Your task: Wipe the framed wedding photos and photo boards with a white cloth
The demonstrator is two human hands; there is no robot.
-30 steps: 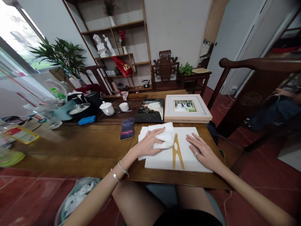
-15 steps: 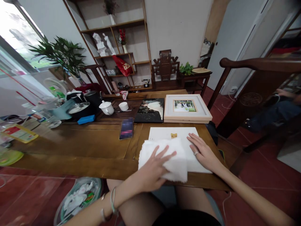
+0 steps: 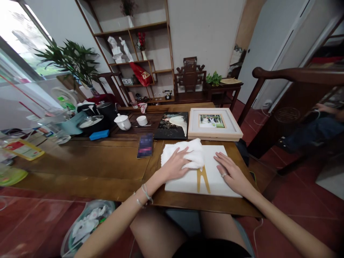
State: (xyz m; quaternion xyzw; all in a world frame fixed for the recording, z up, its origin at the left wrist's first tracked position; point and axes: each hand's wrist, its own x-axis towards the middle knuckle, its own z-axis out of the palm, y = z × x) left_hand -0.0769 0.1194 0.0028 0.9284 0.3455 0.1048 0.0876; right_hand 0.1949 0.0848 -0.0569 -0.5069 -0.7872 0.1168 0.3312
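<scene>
A white flat panel (image 3: 215, 181) with a gold stand (image 3: 202, 179) on it lies at the near edge of the wooden table (image 3: 88, 161). My left hand (image 3: 174, 165) presses a white cloth (image 3: 192, 152) onto the panel's far left part, fingers spread over the cloth. My right hand (image 3: 231, 172), with a ring on it, rests flat and open on the panel's right side.
Beyond the panel lie a framed photo (image 3: 213, 123), a dark photo print (image 3: 172, 126) and a phone (image 3: 145, 146). Teaware, a black pot (image 3: 90, 123) and a blue sponge (image 3: 99, 135) stand at the left. A bin (image 3: 86, 225) sits below. A seated person (image 3: 317, 125) is at the right.
My left hand has pushed the cloth from the panel's near left corner back to its far part, uncovering the gold stand. My right hand has stayed in place.
</scene>
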